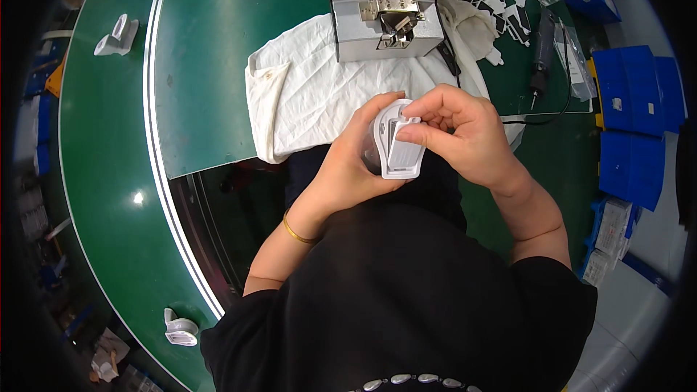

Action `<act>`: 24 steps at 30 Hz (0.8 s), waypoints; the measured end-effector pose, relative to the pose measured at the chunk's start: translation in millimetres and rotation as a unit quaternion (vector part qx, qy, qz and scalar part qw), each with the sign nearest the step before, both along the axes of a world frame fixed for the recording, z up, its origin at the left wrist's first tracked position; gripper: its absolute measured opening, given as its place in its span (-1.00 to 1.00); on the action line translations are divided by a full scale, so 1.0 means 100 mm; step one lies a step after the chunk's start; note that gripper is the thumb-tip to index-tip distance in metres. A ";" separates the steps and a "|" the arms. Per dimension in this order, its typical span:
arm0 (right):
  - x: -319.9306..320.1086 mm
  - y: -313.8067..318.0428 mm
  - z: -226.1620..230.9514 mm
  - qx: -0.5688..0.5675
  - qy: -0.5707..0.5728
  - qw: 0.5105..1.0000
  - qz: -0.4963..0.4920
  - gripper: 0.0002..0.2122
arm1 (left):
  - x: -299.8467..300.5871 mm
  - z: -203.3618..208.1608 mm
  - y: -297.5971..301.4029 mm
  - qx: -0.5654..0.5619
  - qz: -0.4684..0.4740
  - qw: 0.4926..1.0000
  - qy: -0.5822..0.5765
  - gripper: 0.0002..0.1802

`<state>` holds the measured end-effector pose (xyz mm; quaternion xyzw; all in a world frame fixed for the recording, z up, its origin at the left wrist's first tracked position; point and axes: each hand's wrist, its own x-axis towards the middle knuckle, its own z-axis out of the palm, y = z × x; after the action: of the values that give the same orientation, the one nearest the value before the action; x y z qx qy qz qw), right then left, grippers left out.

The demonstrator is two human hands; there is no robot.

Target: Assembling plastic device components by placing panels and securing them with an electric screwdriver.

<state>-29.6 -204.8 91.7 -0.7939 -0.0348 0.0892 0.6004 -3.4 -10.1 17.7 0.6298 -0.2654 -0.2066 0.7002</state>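
While the left hand (352, 156) curls round the side of a white plastic housing (385, 167), its fingers closed on the wall at the far and near ends, the right hand (468, 131) brings thumb and forefinger close together at the far end of a white panel (410, 154) lying in the housing's open face. That left grip presumably keeps the housing steady and its opening turned upward, leaving the right fingertips room to work; their tight pinch seems suited to so small an edge, though what lies beneath the thumb is hidden. Just beyond the fingers, a white cloth (308, 91) spreads under a grey machine (388, 40), perhaps as padding against scratches. Farther out beyond the right fingers lies a power screwdriver (540, 65), likely within reach; small black and white parts (494, 6) are scattered nearby.
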 end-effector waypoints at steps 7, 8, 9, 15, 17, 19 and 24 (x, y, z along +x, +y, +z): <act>0.01 -0.05 -0.01 -0.063 -0.051 0.997 0.018 -0.77 | 0.03 0.02 0.01 0.008 0.001 1.000 0.003 0.02; 0.02 -0.07 0.01 -0.154 -0.119 0.979 0.066 -0.73 | 0.02 0.02 0.01 0.009 0.001 1.000 0.002 0.02; 0.03 -0.07 0.00 -0.153 -0.120 0.979 0.065 -0.73 | 0.00 0.02 0.00 -0.011 0.008 1.000 0.012 0.02; -0.02 -0.01 -0.18 0.011 -0.048 0.999 -0.015 -0.47 | 0.08 0.08 0.08 0.056 0.022 0.991 -0.119 0.07; -0.06 -0.08 -0.23 0.198 0.118 0.973 -0.018 -0.34 | 0.07 0.12 0.11 0.069 -0.022 0.992 -0.107 0.08; -0.09 -0.05 -0.20 0.183 0.099 0.978 -0.010 -0.31 | 0.05 0.16 0.16 -0.135 -0.117 0.975 0.133 -0.04; -0.13 0.00 -0.20 0.161 0.049 0.986 -0.010 -0.27 | -0.05 0.24 0.11 -0.074 -0.039 0.990 0.117 -0.31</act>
<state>-43.0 -204.6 72.1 -0.6818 -0.0110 0.1156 0.7223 -8.3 0.5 41.7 0.5366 -0.2205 -0.2858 0.7628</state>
